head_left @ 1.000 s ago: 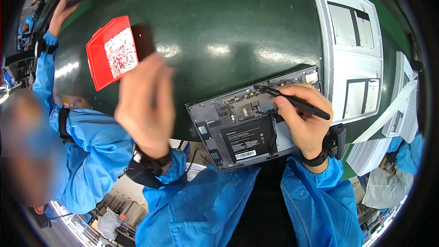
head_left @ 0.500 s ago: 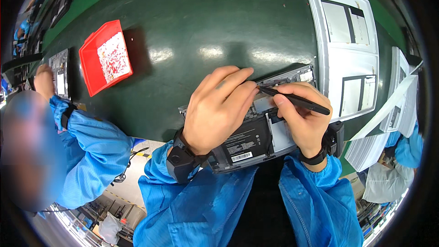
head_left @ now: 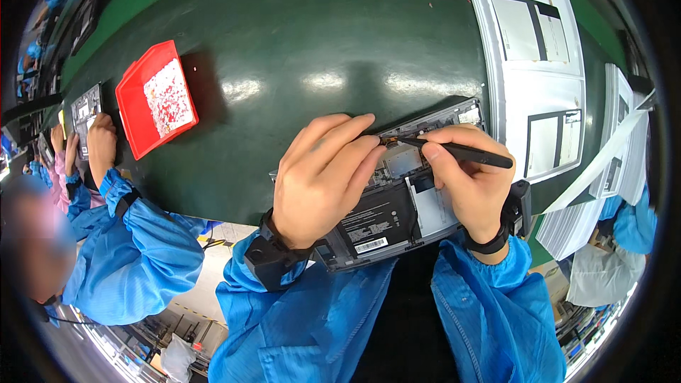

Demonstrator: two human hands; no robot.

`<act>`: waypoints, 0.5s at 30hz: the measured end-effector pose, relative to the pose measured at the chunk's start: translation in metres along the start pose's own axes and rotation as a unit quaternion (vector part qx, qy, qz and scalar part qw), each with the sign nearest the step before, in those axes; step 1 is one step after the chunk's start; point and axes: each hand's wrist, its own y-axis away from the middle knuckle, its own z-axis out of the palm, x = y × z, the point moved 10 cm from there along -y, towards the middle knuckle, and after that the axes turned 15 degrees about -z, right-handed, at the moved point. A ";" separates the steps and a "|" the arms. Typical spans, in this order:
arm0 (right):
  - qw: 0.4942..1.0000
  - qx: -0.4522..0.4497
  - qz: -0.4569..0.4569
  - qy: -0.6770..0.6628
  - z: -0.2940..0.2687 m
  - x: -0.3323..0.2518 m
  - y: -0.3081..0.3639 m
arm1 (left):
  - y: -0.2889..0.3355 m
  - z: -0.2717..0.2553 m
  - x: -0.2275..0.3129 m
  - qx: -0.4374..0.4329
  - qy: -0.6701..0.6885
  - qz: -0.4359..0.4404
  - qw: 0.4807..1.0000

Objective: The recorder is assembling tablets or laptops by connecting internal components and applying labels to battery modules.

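Note:
An opened laptop base (head_left: 443,230) lies before me, slightly turned, showing its black battery (head_left: 376,218) and inner boards. My right hand (head_left: 472,177) grips black tweezers (head_left: 479,156) like a pen. Their tip points left, at a small orange piece (head_left: 389,141) near the far edge of the base. My left hand (head_left: 323,174) lies over the left part of the base, fingers stretched out and partly apart, fingertips beside the tweezers' tip. It covers some of the boards, and whether a fingertip presses on a part is hidden.
A red bin (head_left: 131,117) of small white and red bits stands left on the green table (head_left: 298,42). White foam trays (head_left: 528,85) holding flat panels lie right, with more stacked white trays (head_left: 624,149) beyond. A co-worker's blue sleeve (head_left: 152,241) reaches in from the left.
The tweezers' tip and my left hand have shifted slightly left, uncovering more of the boards. The co-worker's hand at the left has moved. The whole view has shifted a little.

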 end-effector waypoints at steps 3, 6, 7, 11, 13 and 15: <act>1.000 0.003 0.014 -0.015 0.001 0.000 -0.002 | 0.000 0.001 0.000 -0.002 0.002 -0.013 1.000; 1.000 -0.005 0.004 0.023 0.001 -0.003 -0.002 | 0.000 0.001 0.000 0.000 0.001 -0.021 1.000; 1.000 -0.005 0.005 0.024 0.001 -0.002 -0.003 | 0.000 0.002 0.000 0.002 -0.002 -0.022 1.000; 0.999 -0.013 0.000 0.034 0.001 -0.003 -0.004 | 0.001 0.004 0.001 -0.003 -0.003 -0.022 1.000; 1.000 -0.010 0.010 0.024 0.000 -0.002 -0.004 | 0.001 0.004 0.001 -0.006 -0.001 -0.026 1.000; 1.000 -0.016 0.016 0.006 0.001 -0.001 -0.004 | 0.001 0.005 0.002 -0.010 0.002 -0.032 0.999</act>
